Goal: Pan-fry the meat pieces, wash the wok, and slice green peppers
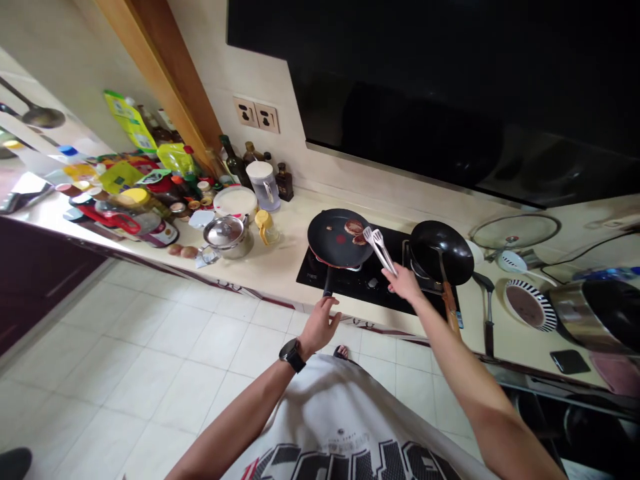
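Note:
My right hand (404, 283) is closed around metal kitchen tongs (381, 250), whose slotted tips hang at the right rim of a black frying pan (327, 233). Two browned pieces of food (355, 229), apparently meat, lie in the right part of the pan, and a small bit sits farther left. The pan rests on the left burner of a black gas stove (367, 283). My left hand (320, 325), with a dark watch on the wrist, is at the end of the pan's handle, thumb and fingers apart, not wrapped around it.
On the right burner stands a black wok (440, 250) with a wooden-handled turner in it. Right of it lie a black spatula (487, 307), a striped bowl (531, 305) and a phone (570, 361). A lidded pot (230, 237) and many bottles crowd the left counter. A dark range hood (425, 100) overhangs the stove.

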Motion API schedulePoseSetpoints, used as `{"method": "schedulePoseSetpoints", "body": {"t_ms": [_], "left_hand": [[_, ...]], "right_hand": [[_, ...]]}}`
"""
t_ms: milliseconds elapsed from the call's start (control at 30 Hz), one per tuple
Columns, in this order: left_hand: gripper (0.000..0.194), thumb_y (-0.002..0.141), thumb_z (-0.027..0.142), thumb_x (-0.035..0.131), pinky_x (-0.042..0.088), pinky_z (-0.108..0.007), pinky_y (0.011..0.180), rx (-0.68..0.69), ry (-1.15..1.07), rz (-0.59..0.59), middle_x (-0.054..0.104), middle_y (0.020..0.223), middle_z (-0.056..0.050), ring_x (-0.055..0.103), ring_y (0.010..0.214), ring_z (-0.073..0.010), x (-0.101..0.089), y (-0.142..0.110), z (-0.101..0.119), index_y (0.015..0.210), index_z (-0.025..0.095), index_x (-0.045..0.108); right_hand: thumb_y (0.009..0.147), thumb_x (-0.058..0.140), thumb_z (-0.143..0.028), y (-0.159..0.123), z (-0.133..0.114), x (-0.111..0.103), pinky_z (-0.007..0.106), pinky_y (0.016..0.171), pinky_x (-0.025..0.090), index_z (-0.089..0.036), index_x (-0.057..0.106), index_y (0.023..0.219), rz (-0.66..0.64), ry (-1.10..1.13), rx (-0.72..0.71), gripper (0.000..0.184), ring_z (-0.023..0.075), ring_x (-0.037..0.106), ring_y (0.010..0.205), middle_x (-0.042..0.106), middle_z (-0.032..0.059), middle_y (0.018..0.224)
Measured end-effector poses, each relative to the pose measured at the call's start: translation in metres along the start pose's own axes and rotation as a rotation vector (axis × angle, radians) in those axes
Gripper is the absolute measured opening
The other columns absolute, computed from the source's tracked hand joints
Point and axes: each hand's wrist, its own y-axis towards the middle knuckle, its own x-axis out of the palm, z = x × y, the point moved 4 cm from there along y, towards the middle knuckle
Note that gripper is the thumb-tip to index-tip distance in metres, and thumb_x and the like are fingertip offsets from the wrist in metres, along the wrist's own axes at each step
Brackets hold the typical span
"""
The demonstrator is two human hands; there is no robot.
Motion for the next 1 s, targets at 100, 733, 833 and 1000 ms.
{"method": "schedulePoseSetpoints", "body": {"t_ms": [100,733,833,1000], "left_hand": [[0.022,0.091,0.018,0.054,0.052,-0.049,0.097,-0.005,0.171,0.037,0.06,0.118,-0.013,0.059,0.109,-0.0275,-0.008,-0.006,-0.02,0.112,0.02,0.06],[0.026,0.089,0.017,0.054,0.052,-0.045,0.091,-0.082,0.279,-0.057,0.055,0.118,-0.013,0.059,0.105,-0.0272,0.004,-0.018,-0.047,0.115,0.019,0.056],[0.027,0.089,0.016,0.054,0.052,-0.045,0.092,-0.078,0.294,-0.068,0.056,0.118,-0.014,0.06,0.104,-0.0273,0.005,-0.017,-0.047,0.115,0.018,0.055],[0.027,0.088,0.016,0.055,0.052,-0.046,0.094,-0.061,0.272,-0.057,0.057,0.117,-0.013,0.061,0.106,-0.0269,0.004,-0.016,-0.049,0.115,0.019,0.056]], "right_hand": [[0.096,0.06,-0.052,0.043,-0.015,-0.035,0.03,0.072,0.05,-0.02,0.069,0.115,-0.034,-0.481,-0.074,0.039,0.0245,0.072,0.081,0.075,0.0101,0.088],[0.098,0.058,-0.049,0.08,-0.029,-0.034,0.03,0.078,0.047,-0.019,0.071,0.121,-0.153,-0.815,-0.136,0.04,0.0274,0.069,0.099,0.073,0.0154,0.105],[0.099,0.056,-0.05,0.083,-0.033,-0.03,0.03,0.078,0.048,-0.017,0.072,0.119,-0.13,-0.803,-0.12,0.041,0.0271,0.07,0.097,0.074,0.0161,0.104],[0.098,0.058,-0.048,0.082,-0.034,-0.026,0.03,0.077,0.048,-0.018,0.072,0.118,-0.169,-0.843,-0.16,0.039,0.0268,0.071,0.094,0.074,0.0154,0.103]]}}
